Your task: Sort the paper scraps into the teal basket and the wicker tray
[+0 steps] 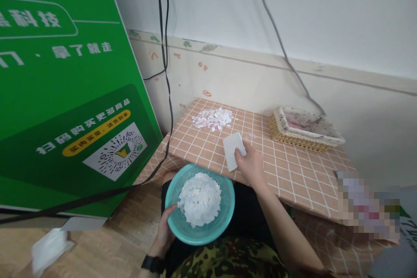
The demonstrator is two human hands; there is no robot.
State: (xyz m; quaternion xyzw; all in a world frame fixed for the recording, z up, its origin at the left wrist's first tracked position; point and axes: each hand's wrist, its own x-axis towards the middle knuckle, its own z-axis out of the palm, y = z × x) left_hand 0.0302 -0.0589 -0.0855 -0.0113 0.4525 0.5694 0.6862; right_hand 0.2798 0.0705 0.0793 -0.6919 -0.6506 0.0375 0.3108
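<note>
My left hand point(166, 227) grips the near left rim of a teal plastic colander point(227, 208), which rests over my lap below the table's front edge. Inside it lies a heap of small white paper-like pieces point(200, 200). A flat white rectangular card or board point(232, 150) is held in my right hand point(250, 160), thumb on top, above the table near its front edge. Beyond the card, a pile of white and pinkish flakes point(213, 119) lies on the table's far left part. The fingers under the card and under the colander are hidden.
A brown checked cloth covers the table point(286, 173). A lined wicker basket point(302, 134) stands at the back right. Black cables point(167, 95) hang at the left, beside a green cabinet point(65, 108). A white plastic bag point(50, 247) lies on the floor.
</note>
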